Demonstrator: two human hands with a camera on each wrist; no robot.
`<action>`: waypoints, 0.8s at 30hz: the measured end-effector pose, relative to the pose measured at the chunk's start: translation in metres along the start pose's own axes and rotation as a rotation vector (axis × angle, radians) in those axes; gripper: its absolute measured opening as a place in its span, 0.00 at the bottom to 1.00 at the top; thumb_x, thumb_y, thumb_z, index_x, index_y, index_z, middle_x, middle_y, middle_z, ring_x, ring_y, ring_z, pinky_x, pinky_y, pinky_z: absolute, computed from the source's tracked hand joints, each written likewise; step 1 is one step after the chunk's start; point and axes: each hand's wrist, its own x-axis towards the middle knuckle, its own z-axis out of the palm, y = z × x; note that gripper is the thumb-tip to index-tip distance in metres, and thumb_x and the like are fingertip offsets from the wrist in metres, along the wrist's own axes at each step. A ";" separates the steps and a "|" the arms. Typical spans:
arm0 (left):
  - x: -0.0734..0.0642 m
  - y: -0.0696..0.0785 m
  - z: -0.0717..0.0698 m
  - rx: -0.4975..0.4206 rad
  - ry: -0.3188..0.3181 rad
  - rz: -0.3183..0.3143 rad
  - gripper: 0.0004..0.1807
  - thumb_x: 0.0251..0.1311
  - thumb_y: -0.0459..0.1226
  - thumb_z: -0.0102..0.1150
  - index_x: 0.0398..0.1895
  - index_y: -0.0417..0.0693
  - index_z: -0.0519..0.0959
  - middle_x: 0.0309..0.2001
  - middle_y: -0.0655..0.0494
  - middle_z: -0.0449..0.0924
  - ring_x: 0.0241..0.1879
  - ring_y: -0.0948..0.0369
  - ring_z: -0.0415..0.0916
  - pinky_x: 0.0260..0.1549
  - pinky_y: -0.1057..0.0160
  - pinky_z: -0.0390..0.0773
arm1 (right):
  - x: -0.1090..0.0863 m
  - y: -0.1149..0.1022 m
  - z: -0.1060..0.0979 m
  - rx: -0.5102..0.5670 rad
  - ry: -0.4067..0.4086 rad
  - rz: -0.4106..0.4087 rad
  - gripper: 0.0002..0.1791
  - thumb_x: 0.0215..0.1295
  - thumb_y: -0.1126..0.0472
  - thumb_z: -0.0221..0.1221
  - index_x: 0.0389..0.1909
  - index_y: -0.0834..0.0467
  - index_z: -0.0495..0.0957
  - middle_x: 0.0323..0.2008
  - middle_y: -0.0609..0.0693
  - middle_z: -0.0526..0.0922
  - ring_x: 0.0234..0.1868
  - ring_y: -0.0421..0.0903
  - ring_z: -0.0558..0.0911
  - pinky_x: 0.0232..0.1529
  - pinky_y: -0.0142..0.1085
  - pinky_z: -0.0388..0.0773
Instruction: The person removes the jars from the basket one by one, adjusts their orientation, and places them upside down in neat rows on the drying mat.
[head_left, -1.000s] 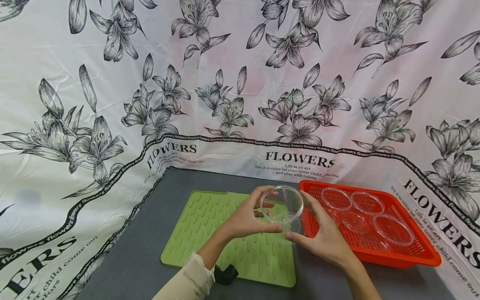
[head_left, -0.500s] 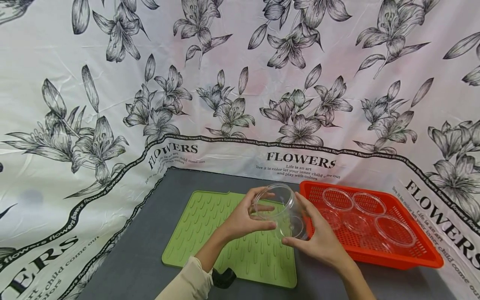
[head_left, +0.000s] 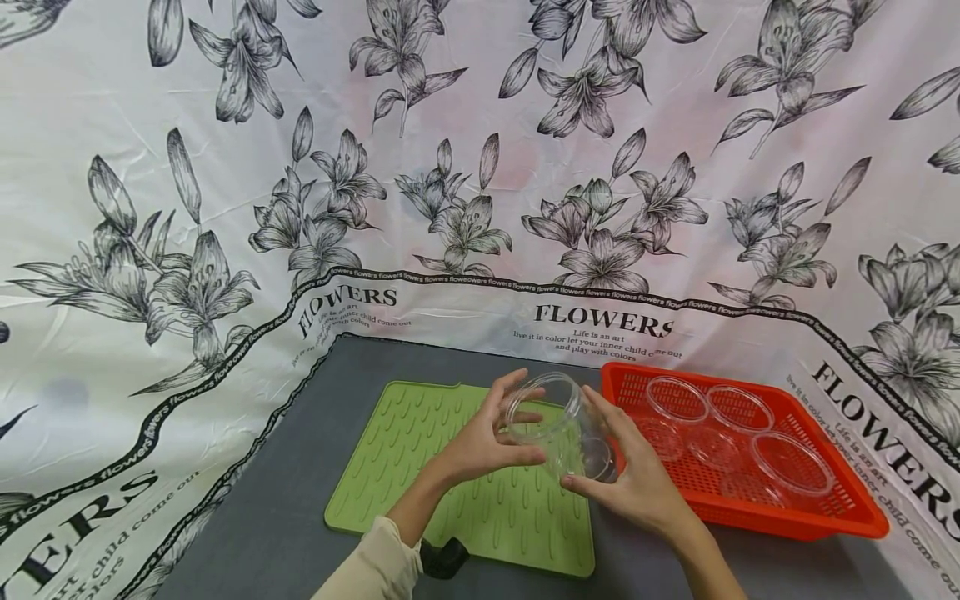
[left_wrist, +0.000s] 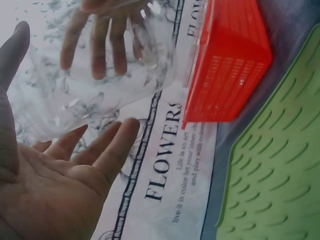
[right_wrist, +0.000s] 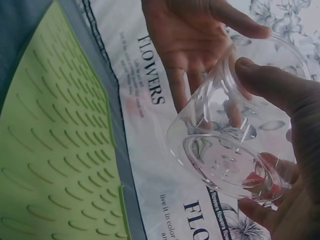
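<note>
Grips clear jar (head_left: 567, 437) in right hand (head_left: 637, 475), with fingers and thumb curled round its right side. Spreads left hand (head_left: 487, 437) loosely about mouth end, with fingers mostly straight; cannot tell if touching jar there. Holds jar tilted in midair, mouth to left, base to right, above right part of green mat (head_left: 397, 454), near left end of red basket (head_left: 765, 517). At far right, in basket: clear round containers (head_left: 792, 463). Under mat and basket: grey table (head_left: 247, 508). Along far side: floral cloth (head_left: 465, 233).
</note>
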 end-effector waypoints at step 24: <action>0.002 0.033 -0.003 0.634 -0.056 -0.023 0.48 0.51 0.54 0.77 0.75 0.78 0.62 0.80 0.71 0.53 0.79 0.59 0.55 0.70 0.42 0.68 | -0.002 -0.001 0.005 -0.219 -0.060 -0.101 0.61 0.41 0.50 0.83 0.78 0.48 0.60 0.65 0.51 0.76 0.60 0.50 0.73 0.50 0.46 0.77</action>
